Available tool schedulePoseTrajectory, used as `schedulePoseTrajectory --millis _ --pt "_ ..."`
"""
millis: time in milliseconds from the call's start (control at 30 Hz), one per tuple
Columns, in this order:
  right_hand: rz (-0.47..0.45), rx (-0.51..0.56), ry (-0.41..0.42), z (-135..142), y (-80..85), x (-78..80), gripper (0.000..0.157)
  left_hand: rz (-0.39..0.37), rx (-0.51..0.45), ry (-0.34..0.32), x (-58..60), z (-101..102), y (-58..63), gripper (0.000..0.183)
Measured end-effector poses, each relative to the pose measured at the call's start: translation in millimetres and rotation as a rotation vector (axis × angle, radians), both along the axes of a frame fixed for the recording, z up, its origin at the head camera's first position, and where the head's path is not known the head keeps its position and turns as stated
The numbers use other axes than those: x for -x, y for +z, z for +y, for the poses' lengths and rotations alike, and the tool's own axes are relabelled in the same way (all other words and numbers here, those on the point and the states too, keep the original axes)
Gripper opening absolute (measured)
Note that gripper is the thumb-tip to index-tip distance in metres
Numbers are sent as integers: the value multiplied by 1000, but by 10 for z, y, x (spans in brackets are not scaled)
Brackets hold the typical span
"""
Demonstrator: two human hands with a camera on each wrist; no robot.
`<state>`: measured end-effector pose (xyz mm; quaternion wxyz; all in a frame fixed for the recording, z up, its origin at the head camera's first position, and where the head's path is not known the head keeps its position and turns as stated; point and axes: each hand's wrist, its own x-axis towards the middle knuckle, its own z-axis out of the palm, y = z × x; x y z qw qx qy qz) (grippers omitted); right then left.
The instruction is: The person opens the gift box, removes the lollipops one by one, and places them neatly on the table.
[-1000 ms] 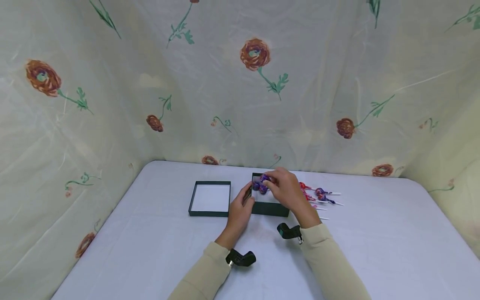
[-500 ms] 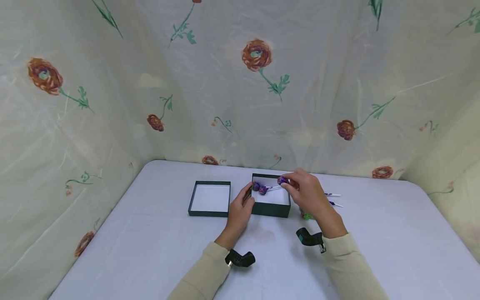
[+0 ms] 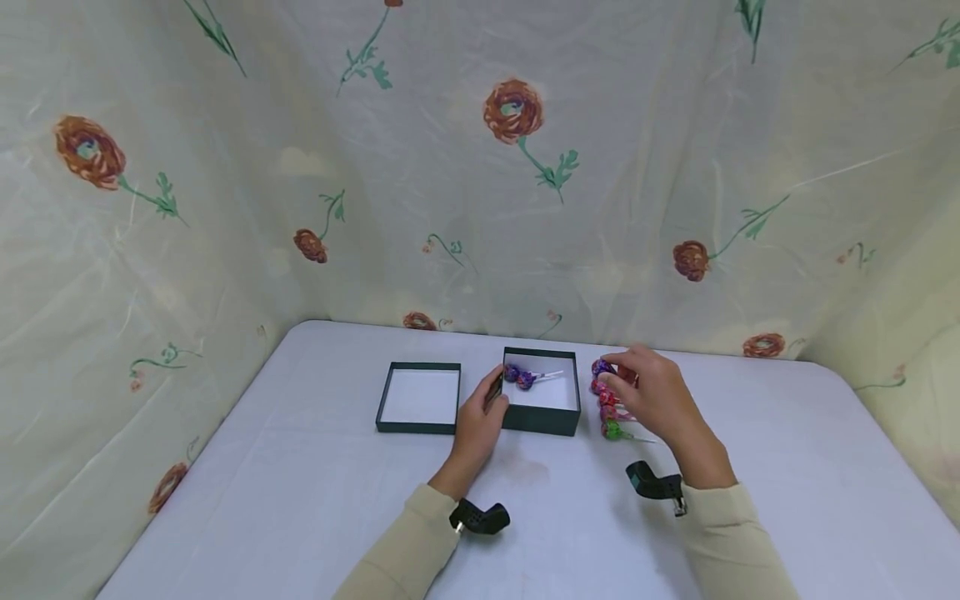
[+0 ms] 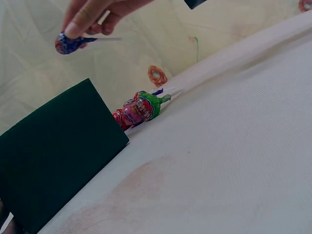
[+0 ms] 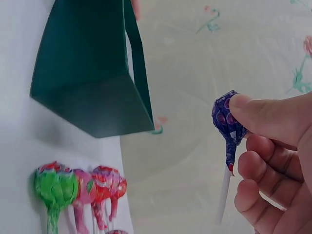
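Note:
My right hand [image 3: 658, 393] pinches a purple-blue wrapped lollipop [image 5: 225, 118] by its head between thumb and fingers; its white stick hangs down in the right wrist view. The hand is above a group of lollipops on the table, right of the dark green box [image 3: 542, 420]. Among these, a green lollipop [image 3: 613, 430] lies nearest, with red and pink lollipops [image 3: 608, 400] behind it. My left hand [image 3: 477, 423] holds the box's left side. Inside the box lie two purple lollipops [image 3: 526, 380], sticks pointing right.
A shallow dark green lid [image 3: 417, 428] with a white inside lies left of the box. Everything rests on a white-covered table [image 3: 315, 500]. A floral curtain [image 3: 600, 167] hangs behind the table and along its sides.
My right hand has moved right, carrying the purple lollipop from over the box to above the lollipops beside it. The two lollipops inside the box are now uncovered. My left hand stays put.

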<state>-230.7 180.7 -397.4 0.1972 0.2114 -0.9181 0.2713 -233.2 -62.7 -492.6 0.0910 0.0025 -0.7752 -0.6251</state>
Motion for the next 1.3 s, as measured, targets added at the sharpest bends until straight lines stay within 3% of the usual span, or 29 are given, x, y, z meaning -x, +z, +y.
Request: schedulePoseTrajectory --millis 233,600,1300 --pt "-37 -23 -17 138 -23 2 26 0 -20 -14 0 -3 17 48" --pt "-222 -40 -109 372 -33 5 31 -9 -9 -4 20 -12 0 48" --pt "-376 -51 -122 614 -259 49 33 -11 -15 -9 -2 7 -31 48"
